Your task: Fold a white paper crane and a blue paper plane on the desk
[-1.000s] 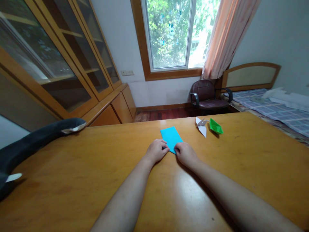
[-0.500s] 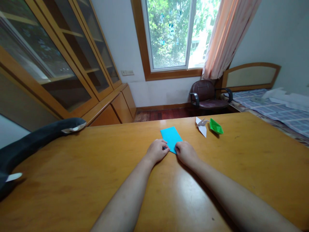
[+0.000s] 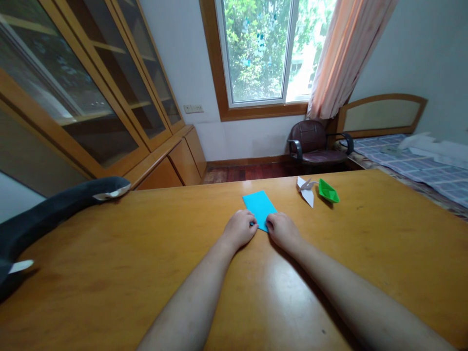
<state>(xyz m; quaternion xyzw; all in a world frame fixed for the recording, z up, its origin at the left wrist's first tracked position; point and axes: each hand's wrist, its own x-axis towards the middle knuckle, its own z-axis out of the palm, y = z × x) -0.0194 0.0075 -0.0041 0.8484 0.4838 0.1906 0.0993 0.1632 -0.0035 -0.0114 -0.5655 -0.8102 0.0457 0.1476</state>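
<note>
A blue sheet of paper (image 3: 260,207), rectangular and seemingly folded, lies flat on the wooden table (image 3: 146,273) in front of me. At its near left corner my left hand (image 3: 241,227) is closed, thumb and fingers pinching the edge. My right hand (image 3: 283,229) grips the near right corner with curled fingers. Both hands rest low on the tabletop, a small gap between them. Beyond my right hand sit a white paper crane (image 3: 306,191) and a green paper boat (image 3: 329,191), side by side.
A dark stuffed toy (image 3: 66,204) with white parts lies along the table's left side. Behind the table stand a glass-door cabinet (image 3: 146,146), a brown armchair (image 3: 312,141) and a bed (image 3: 409,151) with a checked cover. A window is at the back.
My left hand's fingers have curled in slightly and shifted a touch to the right along the near edge. The paper and my right hand stay nearly as they were.
</note>
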